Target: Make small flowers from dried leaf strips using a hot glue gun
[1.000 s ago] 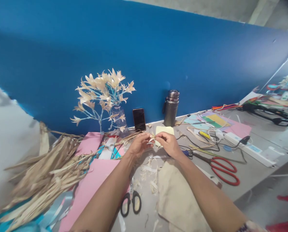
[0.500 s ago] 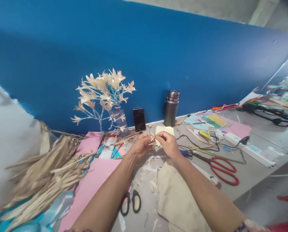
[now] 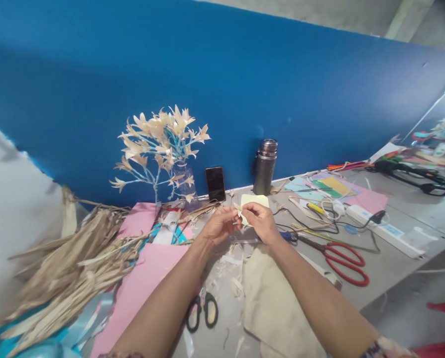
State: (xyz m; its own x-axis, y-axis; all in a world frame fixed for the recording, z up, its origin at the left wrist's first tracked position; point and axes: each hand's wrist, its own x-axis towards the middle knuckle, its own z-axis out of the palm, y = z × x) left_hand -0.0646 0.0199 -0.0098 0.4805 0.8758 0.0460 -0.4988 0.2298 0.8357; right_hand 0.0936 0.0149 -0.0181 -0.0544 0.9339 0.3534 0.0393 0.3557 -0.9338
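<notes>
Between my fingertips is a small cream flower (image 3: 238, 209) with pointed petals, like the ones in the vase. My left hand (image 3: 221, 224) is closed in a pinch on its left side. From the right, my right hand (image 3: 260, 220) pinches the same flower, its fingers curled. Just behind the hands lies a pale yellow pad (image 3: 258, 200). Beneath my right forearm is a beige cloth (image 3: 277, 303). Black-handled scissors (image 3: 203, 311) rest near my left forearm, among pale scraps (image 3: 237, 286).
A vase (image 3: 185, 181) of cream flowers (image 3: 163, 132) stands by the blue wall, near a phone (image 3: 215, 184) and a flask (image 3: 265, 166). Dried husks (image 3: 84, 253) and pink sheets (image 3: 148, 278) fill the left. Red-handled scissors (image 3: 345, 261) and a power strip (image 3: 385, 231) lie right.
The flower has turned between my fingers and its petals show more plainly. Both hands have shifted only slightly; everything else on the table stays put.
</notes>
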